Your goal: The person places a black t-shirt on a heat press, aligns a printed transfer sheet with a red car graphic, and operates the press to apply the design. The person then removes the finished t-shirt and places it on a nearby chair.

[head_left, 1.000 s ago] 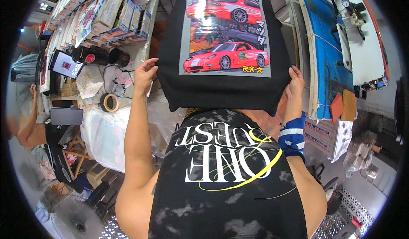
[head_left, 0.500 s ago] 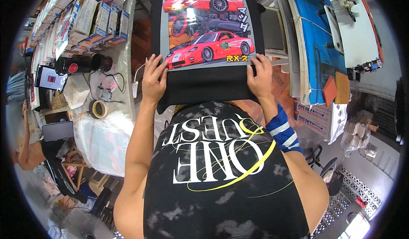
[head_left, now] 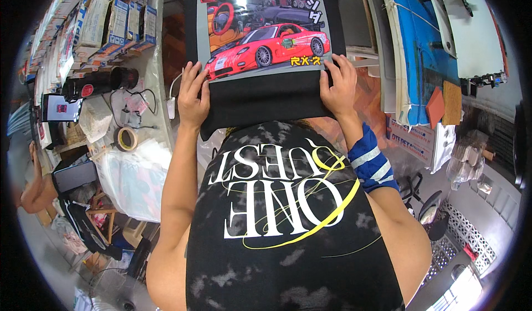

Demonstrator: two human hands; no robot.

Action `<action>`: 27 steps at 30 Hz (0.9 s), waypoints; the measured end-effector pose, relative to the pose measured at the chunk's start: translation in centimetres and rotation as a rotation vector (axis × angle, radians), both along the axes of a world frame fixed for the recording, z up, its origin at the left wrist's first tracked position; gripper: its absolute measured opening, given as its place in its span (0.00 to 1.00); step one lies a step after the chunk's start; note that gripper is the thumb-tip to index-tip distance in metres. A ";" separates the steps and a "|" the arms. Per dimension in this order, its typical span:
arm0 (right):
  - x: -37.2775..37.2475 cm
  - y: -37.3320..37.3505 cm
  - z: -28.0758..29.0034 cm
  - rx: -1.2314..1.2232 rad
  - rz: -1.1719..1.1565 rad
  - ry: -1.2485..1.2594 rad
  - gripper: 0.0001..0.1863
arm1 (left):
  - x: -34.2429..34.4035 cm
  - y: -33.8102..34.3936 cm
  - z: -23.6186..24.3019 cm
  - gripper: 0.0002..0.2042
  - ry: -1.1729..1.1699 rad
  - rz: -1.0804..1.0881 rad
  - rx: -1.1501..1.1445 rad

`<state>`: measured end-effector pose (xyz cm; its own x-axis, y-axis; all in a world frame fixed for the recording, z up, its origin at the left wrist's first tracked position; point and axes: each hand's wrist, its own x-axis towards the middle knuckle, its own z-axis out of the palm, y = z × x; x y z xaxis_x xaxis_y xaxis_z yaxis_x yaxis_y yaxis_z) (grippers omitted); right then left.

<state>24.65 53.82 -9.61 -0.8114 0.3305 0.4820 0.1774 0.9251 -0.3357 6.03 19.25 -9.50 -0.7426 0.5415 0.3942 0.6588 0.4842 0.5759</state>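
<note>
A black garment (head_left: 266,97) lies spread in front of me at the top of the view, its lower edge close to my body. On it rests a glossy printed sheet (head_left: 277,50) with red sports cars on a grey ground; its far end is cut off by the frame. My left hand (head_left: 194,97) lies at the sheet's lower left corner, fingers stretched forward over the fabric. At the lower right corner, my right hand (head_left: 339,86) lies with fingers extended and thumb apart. Both touch the garment and the sheet's edge; neither visibly grasps it.
Left, a bench holds stacked cartons (head_left: 119,34), a black cylinder (head_left: 97,83), a tape roll (head_left: 127,139), cables and clear plastic (head_left: 136,181). Beyond it, another person's arm (head_left: 36,183) is near a dark-screened device (head_left: 75,175). A blue-sided machine (head_left: 418,61) stands right, above a printed carton (head_left: 415,142).
The printed sheet and garment appear slightly higher and farther left, as the whole view has shifted a little. Both hands keep their places at the sheet's lower corners.
</note>
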 end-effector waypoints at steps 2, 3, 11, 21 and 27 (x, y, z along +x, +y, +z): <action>0.0 0.1 -0.1 0.009 -0.005 -0.007 0.16 | -0.1 0.0 -0.1 0.15 -0.003 -0.004 0.000; 0.1 0.0 -0.1 0.013 -0.007 -0.010 0.16 | -0.1 0.0 -0.1 0.15 -0.004 -0.006 0.001; -0.4 1.9 -0.1 -0.219 -0.134 0.135 0.14 | -0.5 0.1 -0.1 0.15 0.022 0.070 0.107; -2.9 10.8 -1.9 -2.035 -0.242 0.031 0.26 | -8.9 -4.2 -5.7 0.21 -1.372 0.183 0.595; 0.1 12.3 -2.4 -1.789 -0.178 0.289 0.17 | -9.7 -7.3 -4.5 0.11 -1.201 0.222 0.741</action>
<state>24.78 66.15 -11.97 -0.6772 0.6127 -0.4075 -0.0143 -0.5646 -0.8252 -3.63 11.91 -13.99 -0.8635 0.3224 -0.3878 -0.4495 -0.1433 0.8817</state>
